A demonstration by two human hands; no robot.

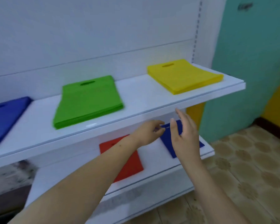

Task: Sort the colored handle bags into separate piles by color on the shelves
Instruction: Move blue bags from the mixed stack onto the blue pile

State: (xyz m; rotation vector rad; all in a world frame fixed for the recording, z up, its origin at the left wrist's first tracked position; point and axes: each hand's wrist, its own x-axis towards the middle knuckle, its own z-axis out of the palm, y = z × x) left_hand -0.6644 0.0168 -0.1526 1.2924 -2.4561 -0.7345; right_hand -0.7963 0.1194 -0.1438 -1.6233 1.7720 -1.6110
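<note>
White upper shelf spans the view and serves as reference. On it, toward its left end, a blue pile cut off by the frame edge; near its middle, a green pile with handle slot to the rear; toward its right end, a yellow pile, also slot rearward. The three piles sit well apart. Below the upper shelf, a lower shelf carries a red bag, partly hidden by the left forearm, and to its right a dark blue bag. Left hand reaches under the upper shelf, fingertips curled and pinching the dark blue bag near its handle slot. Right hand hovers over the same bag, fingers straight and spread, holding nothing; whether it touches the bag cannot be told. Teal wall and patterned floor lie right of the upper shelf.
</note>
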